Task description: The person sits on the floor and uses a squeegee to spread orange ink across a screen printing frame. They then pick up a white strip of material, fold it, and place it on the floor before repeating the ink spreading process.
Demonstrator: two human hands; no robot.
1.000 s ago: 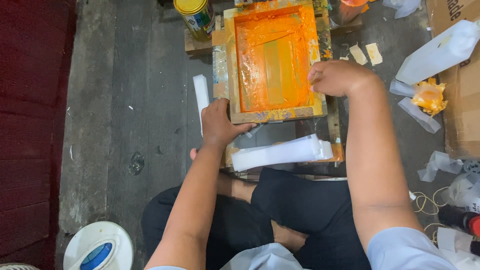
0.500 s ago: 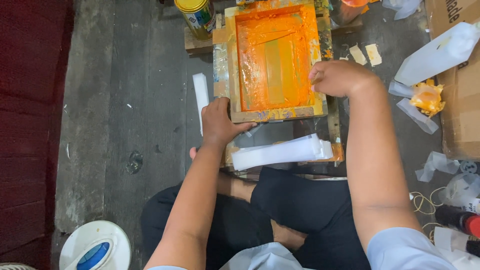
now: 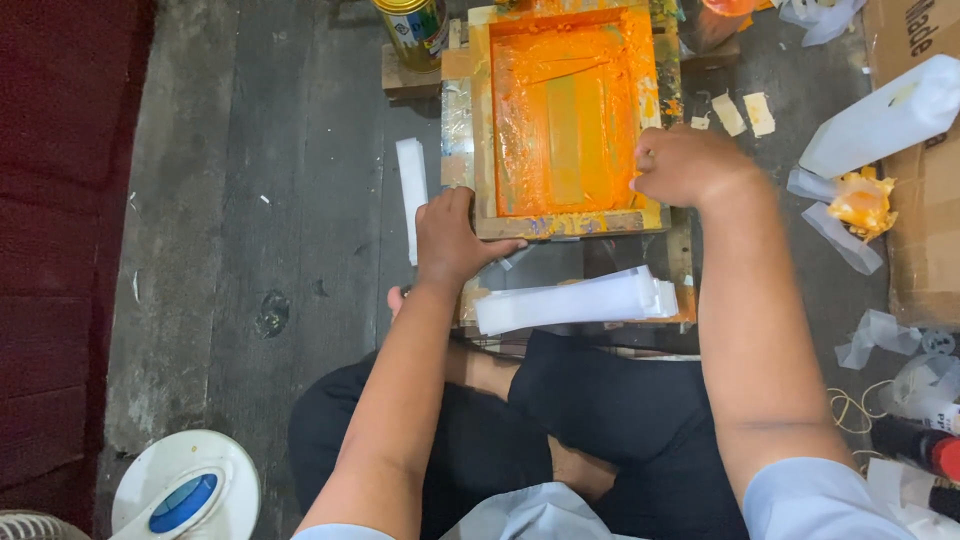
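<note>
Below, 2 hands [image 3: 455, 240] [image 3: 685, 165] grip orange-inked wooden frame [image 3: 560, 225]; white strips [image 3: 575, 300] near.

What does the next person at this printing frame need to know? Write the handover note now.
Left hand: grips the near left corner of the wooden frame, thumb under its front edge.
Right hand: closed fist on the frame's right side; what it holds is hidden.
Frame: lies flat, its screen coated with orange ink.
White strips: stacked just in front of the frame; one more strip lies on the floor to the left.
Left to do: cannot tell whether a strip sits under the screen.
</note>
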